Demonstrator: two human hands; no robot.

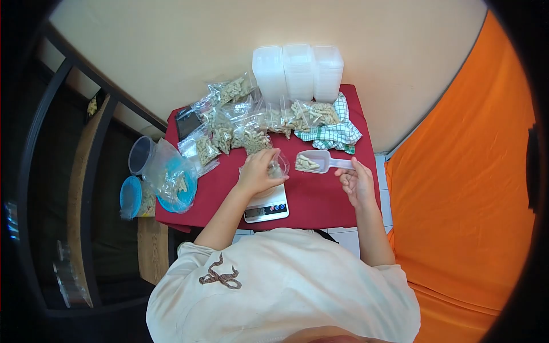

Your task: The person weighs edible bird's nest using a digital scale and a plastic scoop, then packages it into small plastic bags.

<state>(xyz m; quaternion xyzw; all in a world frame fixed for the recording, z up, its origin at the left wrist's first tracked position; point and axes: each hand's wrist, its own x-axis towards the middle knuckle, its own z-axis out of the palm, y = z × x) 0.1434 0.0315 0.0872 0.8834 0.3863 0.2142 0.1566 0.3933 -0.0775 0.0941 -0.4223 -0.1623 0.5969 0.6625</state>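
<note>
My right hand grips the handle of a clear plastic scoop, held level above the red cloth. Several pale, finger-shaped pieces lie in the scoop. To its left, my left hand is closed on a clear plastic bag over a white digital kitchen scale. What the bag contains is mostly hidden by the hand. The scale's dark display faces me, but its reading is too small to make out. Behind the left hand sit clear bags of pale pieces.
Stacked clear plastic containers stand at the table's back, beside a green-and-white checked cloth. More filled bags crowd the back left. Blue-rimmed tubs stand off the left edge. A red cloth covers the table; orange fabric hangs right.
</note>
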